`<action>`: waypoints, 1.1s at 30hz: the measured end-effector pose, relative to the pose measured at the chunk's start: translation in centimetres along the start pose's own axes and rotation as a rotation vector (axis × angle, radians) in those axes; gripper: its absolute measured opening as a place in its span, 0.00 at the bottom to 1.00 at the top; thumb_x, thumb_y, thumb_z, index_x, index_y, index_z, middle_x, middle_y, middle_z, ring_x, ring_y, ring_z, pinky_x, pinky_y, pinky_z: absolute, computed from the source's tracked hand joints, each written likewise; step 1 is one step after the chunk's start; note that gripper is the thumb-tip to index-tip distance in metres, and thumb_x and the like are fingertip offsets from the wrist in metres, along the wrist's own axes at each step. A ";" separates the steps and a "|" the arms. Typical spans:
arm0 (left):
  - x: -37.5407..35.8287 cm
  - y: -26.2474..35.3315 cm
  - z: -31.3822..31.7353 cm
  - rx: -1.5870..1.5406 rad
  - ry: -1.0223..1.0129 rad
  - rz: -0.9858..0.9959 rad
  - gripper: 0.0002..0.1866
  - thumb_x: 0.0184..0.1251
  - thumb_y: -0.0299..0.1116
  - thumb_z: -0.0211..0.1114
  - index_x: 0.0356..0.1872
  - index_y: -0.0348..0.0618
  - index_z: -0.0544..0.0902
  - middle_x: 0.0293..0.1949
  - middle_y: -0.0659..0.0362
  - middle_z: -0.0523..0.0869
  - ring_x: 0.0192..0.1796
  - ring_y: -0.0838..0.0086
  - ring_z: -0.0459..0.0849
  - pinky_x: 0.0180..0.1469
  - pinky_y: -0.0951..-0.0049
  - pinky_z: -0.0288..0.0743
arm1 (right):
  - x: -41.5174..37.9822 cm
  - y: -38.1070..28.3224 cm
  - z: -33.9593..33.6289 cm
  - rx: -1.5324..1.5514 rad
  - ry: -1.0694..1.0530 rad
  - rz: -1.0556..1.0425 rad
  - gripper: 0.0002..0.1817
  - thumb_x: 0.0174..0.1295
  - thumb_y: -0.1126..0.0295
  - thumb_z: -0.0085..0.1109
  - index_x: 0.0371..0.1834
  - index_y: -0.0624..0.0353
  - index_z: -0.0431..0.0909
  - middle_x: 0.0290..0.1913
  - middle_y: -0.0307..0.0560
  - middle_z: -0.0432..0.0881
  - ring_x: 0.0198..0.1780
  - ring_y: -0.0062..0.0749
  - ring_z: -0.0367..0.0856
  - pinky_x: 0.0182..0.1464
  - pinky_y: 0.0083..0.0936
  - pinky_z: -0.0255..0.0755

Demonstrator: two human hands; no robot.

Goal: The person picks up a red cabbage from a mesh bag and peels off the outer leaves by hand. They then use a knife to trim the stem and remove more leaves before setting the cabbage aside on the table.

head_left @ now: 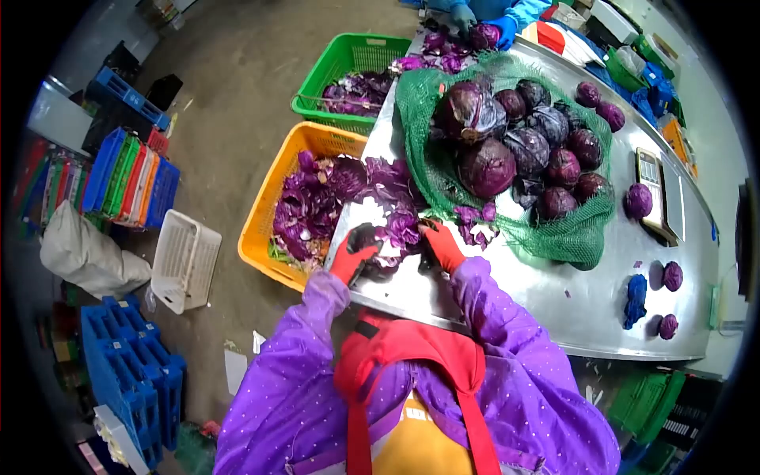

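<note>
My left hand (354, 257), in a red and black glove, is closed around a purple cabbage (378, 267) at the table's near left corner. To its right, my right hand (442, 245), gloved alike, is curled beside loose purple leaves (402, 226); what its fingers hold, if anything, is hidden. More leaves are heaped at the table's left edge. Beyond my right hand lies a green mesh bag (582, 241), spread open under a pile of purple cabbages (487, 168). Left of the table, an orange crate (257, 237) holds torn purple leaves.
A green crate (309, 111) with leaves stands behind the orange one. Across the metal table (526, 297), a co-worker's blue-gloved hands (503, 30) touch a cabbage. Single cabbages, a scale (655, 194) and a blue cloth (635, 301) lie on the right.
</note>
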State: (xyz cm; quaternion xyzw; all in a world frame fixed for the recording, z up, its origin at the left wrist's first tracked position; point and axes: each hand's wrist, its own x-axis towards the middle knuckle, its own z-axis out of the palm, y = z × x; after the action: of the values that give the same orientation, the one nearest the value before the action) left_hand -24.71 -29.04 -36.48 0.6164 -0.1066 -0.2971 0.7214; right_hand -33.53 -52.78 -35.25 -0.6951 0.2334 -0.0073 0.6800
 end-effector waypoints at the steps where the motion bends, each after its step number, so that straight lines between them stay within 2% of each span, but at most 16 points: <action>1: -0.1 0.1 -0.2 -0.163 0.059 -0.030 0.37 0.57 0.19 0.73 0.70 0.41 0.68 0.60 0.55 0.79 0.59 0.71 0.79 0.63 0.70 0.75 | -1.4 -1.1 -0.1 0.066 -0.016 0.052 0.22 0.68 0.65 0.52 0.61 0.66 0.76 0.47 0.51 0.85 0.49 0.34 0.81 0.56 0.30 0.73; 3: -1.1 3.1 1.5 -0.269 0.335 -0.034 0.42 0.56 0.18 0.73 0.72 0.40 0.63 0.59 0.53 0.78 0.58 0.70 0.80 0.62 0.70 0.75 | -2.6 -1.2 0.3 0.077 0.004 0.060 0.22 0.69 0.66 0.51 0.64 0.65 0.74 0.48 0.50 0.85 0.50 0.33 0.81 0.56 0.29 0.72; 4: -1.8 3.4 2.2 -0.248 0.347 0.055 0.47 0.52 0.19 0.76 0.73 0.40 0.60 0.59 0.52 0.76 0.59 0.67 0.78 0.63 0.69 0.74 | -3.2 -0.7 0.7 0.021 0.040 0.022 0.23 0.70 0.66 0.51 0.65 0.64 0.73 0.48 0.49 0.84 0.50 0.32 0.80 0.55 0.29 0.72; 5: -1.5 -1.0 0.8 -0.146 0.353 0.159 0.49 0.47 0.21 0.80 0.72 0.40 0.62 0.62 0.52 0.73 0.64 0.67 0.74 0.66 0.68 0.71 | -5.1 -2.4 1.3 -0.030 0.032 -0.019 0.23 0.70 0.66 0.51 0.66 0.63 0.73 0.47 0.49 0.84 0.48 0.31 0.80 0.54 0.28 0.72; 7: -2.7 -1.4 2.5 -0.005 0.425 0.187 0.52 0.42 0.24 0.83 0.72 0.41 0.63 0.66 0.52 0.68 0.68 0.66 0.69 0.69 0.67 0.67 | -6.7 -2.3 1.4 -0.071 0.018 0.096 0.24 0.70 0.65 0.51 0.67 0.63 0.73 0.48 0.49 0.84 0.49 0.30 0.79 0.56 0.28 0.71; 9: -3.1 -0.7 3.0 0.249 0.398 0.264 0.55 0.39 0.26 0.85 0.73 0.42 0.62 0.67 0.52 0.68 0.68 0.65 0.68 0.70 0.66 0.66 | -5.7 -0.3 0.0 0.041 0.048 0.218 0.24 0.71 0.62 0.51 0.67 0.62 0.73 0.50 0.51 0.84 0.52 0.29 0.79 0.58 0.28 0.70; 11: -3.1 0.1 3.6 0.175 0.253 0.269 0.58 0.37 0.25 0.85 0.74 0.42 0.59 0.68 0.52 0.67 0.69 0.65 0.67 0.71 0.65 0.65 | -3.3 2.8 -1.9 -0.101 0.098 -0.004 0.26 0.71 0.60 0.52 0.68 0.63 0.71 0.52 0.55 0.84 0.54 0.33 0.80 0.60 0.31 0.70; 13: -3.3 1.3 4.2 0.237 0.229 0.227 0.62 0.36 0.22 0.84 0.76 0.42 0.54 0.69 0.52 0.65 0.71 0.65 0.66 0.73 0.64 0.66 | -3.9 -3.7 -1.2 -0.382 0.138 -0.074 0.31 0.71 0.59 0.54 0.73 0.62 0.62 0.60 0.68 0.78 0.63 0.56 0.77 0.64 0.37 0.69; 14: -3.2 1.0 4.1 0.244 0.234 0.231 0.62 0.36 0.22 0.85 0.75 0.41 0.54 0.69 0.52 0.65 0.70 0.64 0.67 0.72 0.64 0.66 | -4.0 -6.2 -0.4 -0.399 0.136 -0.039 0.32 0.70 0.59 0.54 0.74 0.62 0.61 0.62 0.69 0.76 0.64 0.57 0.76 0.64 0.38 0.69; 16: -3.1 0.8 4.3 0.203 0.241 0.195 0.62 0.35 0.23 0.85 0.75 0.40 0.54 0.68 0.51 0.66 0.70 0.64 0.68 0.71 0.64 0.68 | -3.8 -7.3 1.0 -0.531 0.082 -0.268 0.33 0.70 0.59 0.55 0.74 0.61 0.59 0.66 0.66 0.72 0.65 0.57 0.73 0.63 0.40 0.70; 19: -3.2 1.9 4.9 0.186 0.234 0.112 0.63 0.34 0.27 0.86 0.75 0.39 0.54 0.68 0.50 0.66 0.69 0.63 0.69 0.69 0.63 0.69 | -3.3 -8.0 2.5 -0.568 -0.223 -0.308 0.30 0.71 0.56 0.52 0.72 0.57 0.64 0.64 0.62 0.74 0.63 0.58 0.75 0.63 0.40 0.69; 22: -2.7 0.4 4.3 0.265 0.247 0.095 0.63 0.33 0.33 0.87 0.74 0.38 0.55 0.67 0.48 0.67 0.68 0.60 0.70 0.69 0.61 0.68 | -2.1 -8.5 2.7 -0.672 -0.296 -0.240 0.28 0.71 0.55 0.50 0.70 0.57 0.67 0.61 0.60 0.76 0.60 0.56 0.77 0.61 0.41 0.71; 24: -3.0 1.3 4.5 0.512 0.252 0.116 0.64 0.31 0.35 0.87 0.74 0.38 0.56 0.67 0.48 0.68 0.68 0.57 0.69 0.70 0.60 0.66 | -1.5 -8.5 2.4 -0.706 -0.316 -0.252 0.26 0.71 0.56 0.49 0.68 0.57 0.69 0.60 0.59 0.78 0.59 0.55 0.78 0.61 0.40 0.71; 28: -2.8 2.4 4.7 0.607 0.238 0.039 0.65 0.29 0.39 0.87 0.73 0.39 0.57 0.67 0.47 0.67 0.70 0.53 0.66 0.71 0.57 0.62 | -0.8 -10.4 1.8 -0.580 -0.388 0.004 0.26 0.72 0.55 0.49 0.68 0.57 0.70 0.61 0.60 0.78 0.61 0.55 0.76 0.62 0.39 0.70; 30: -2.4 2.3 4.6 0.604 0.242 0.015 0.64 0.29 0.40 0.87 0.73 0.39 0.57 0.67 0.47 0.67 0.70 0.52 0.66 0.72 0.56 0.61 | -1.5 -9.3 1.9 -0.559 -0.364 -0.148 0.27 0.72 0.54 0.49 0.70 0.56 0.68 0.63 0.60 0.76 0.61 0.57 0.76 0.62 0.39 0.70; 33: -2.3 3.6 5.2 0.704 0.257 0.057 0.61 0.30 0.35 0.87 0.72 0.40 0.59 0.64 0.48 0.69 0.67 0.55 0.70 0.69 0.58 0.66 | -1.3 -9.1 1.8 -0.690 -0.376 -0.174 0.28 0.72 0.55 0.49 0.71 0.57 0.66 0.62 0.60 0.76 0.59 0.55 0.77 0.60 0.40 0.71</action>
State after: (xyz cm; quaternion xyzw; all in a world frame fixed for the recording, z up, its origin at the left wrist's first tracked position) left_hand -28.17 -31.83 -31.45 0.8557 -0.1280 -0.1423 0.4807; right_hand -31.21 -50.95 -26.34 -0.8890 0.0337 0.1414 0.4342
